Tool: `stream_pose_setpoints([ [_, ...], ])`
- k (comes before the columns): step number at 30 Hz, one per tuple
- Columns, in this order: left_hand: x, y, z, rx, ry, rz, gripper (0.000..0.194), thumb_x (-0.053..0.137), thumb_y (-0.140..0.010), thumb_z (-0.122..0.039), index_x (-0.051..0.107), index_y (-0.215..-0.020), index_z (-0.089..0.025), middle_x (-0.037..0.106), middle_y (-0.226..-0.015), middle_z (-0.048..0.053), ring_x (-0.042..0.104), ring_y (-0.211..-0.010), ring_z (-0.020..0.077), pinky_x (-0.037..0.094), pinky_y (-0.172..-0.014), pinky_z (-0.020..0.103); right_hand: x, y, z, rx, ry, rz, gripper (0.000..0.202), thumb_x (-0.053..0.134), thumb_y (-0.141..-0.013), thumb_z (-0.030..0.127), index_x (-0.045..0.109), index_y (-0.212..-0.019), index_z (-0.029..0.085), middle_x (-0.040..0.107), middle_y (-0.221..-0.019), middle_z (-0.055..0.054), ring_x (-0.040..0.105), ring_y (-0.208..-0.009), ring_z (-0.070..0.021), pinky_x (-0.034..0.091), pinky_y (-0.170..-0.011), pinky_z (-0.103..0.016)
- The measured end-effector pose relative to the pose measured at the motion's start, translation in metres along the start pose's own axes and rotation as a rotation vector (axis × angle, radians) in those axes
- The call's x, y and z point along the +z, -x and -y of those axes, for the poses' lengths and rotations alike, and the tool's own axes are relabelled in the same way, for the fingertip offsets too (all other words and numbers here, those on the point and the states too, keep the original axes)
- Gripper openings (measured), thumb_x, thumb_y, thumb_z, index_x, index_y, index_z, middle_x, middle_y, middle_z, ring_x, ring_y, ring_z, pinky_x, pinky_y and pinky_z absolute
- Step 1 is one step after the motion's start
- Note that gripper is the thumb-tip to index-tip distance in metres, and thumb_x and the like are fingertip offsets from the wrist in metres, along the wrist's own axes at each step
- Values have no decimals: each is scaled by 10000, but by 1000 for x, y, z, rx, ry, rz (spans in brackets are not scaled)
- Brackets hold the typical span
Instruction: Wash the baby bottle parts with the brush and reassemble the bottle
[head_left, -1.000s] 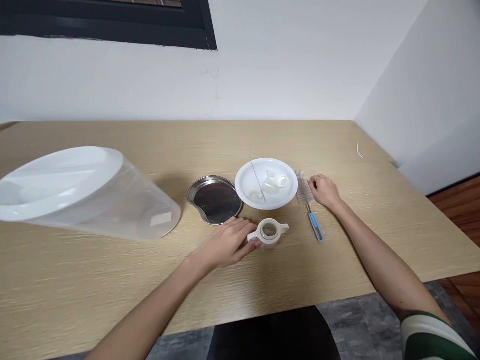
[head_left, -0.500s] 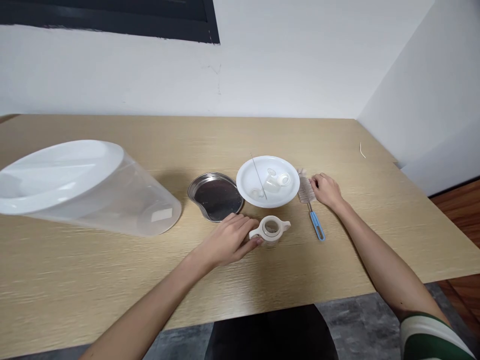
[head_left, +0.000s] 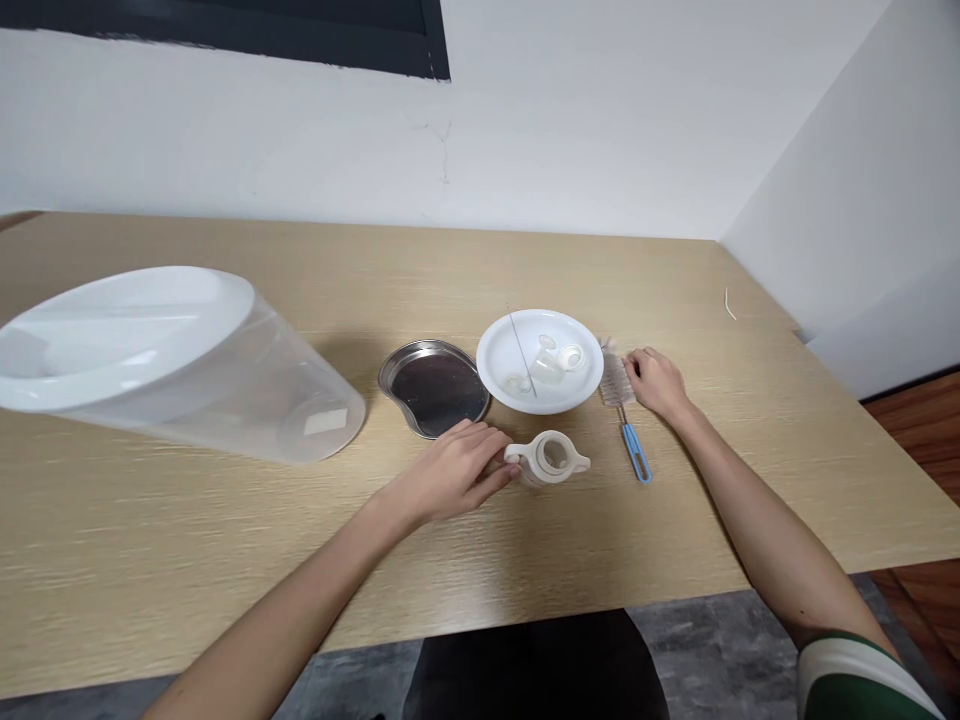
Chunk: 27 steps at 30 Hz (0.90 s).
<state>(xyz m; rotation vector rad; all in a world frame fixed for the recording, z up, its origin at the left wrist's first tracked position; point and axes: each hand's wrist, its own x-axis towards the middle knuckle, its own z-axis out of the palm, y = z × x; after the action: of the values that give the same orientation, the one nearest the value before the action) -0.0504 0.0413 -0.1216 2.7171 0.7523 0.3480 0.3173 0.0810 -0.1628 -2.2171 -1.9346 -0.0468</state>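
Observation:
My left hand [head_left: 463,468] is closed on one handle of a baby bottle [head_left: 551,462] with a pale two-handled collar. The bottle's open mouth faces up and tilts a little to the right; its clear body is mostly hidden beneath the collar. Resting on the table at the right, my right hand [head_left: 655,382] has its fingers curled in, close beside the bristles of a bottle brush [head_left: 634,450] with a blue handle. Whether the fingertips touch the bristles I cannot tell. Behind the bottle is a white plate [head_left: 495,375] holding several small clear parts and a thin wire brush [head_left: 521,350].
A kidney-shaped steel tray [head_left: 439,392] lies left of the plate. Farther left stands a large translucent container [head_left: 292,400] with a white lid. A small bent white straw-like piece [head_left: 728,303] lies at the back right. The wooden table [head_left: 375,270] meets a white wall.
The baby bottle has shifted slightly right and tilted, its collar now turned more to the right in my left hand. My right hand stays by the brush.

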Motion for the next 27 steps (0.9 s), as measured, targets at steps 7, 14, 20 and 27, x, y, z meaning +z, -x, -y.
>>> stream_pose_setpoints([
  [7,2,0,4,56,-36,-31,296,406,-1037,-340,549,-835,-175,604,-775,33,548,-723,173,423,-721,318,1,-1,-1,4,8,13,389,362,-1012,416,643,-861,193,673,-943,-99,584,-841,-209,327,-683,-299],
  [14,-1,2,5,92,-43,-19,277,438,-1018,-343,567,-841,-173,605,-775,37,544,-721,171,432,-732,323,1,-1,-1,5,25,25,399,349,-1012,413,656,-888,191,673,-951,-109,585,-856,-214,338,-691,-302],
  [20,-9,2,3,82,-38,-35,260,604,-900,-432,594,-837,-180,630,-790,39,569,-711,178,429,-695,331,1,-1,0,2,15,12,389,353,-1012,406,654,-894,191,678,-973,-110,589,-868,-214,338,-691,-299],
  [27,-8,4,7,113,-63,-86,318,596,-904,-495,628,-892,-178,625,-742,34,568,-695,188,430,-692,338,1,-1,-1,11,19,23,386,363,-1014,401,661,-894,187,681,-976,-111,604,-880,-214,354,-700,-298],
])
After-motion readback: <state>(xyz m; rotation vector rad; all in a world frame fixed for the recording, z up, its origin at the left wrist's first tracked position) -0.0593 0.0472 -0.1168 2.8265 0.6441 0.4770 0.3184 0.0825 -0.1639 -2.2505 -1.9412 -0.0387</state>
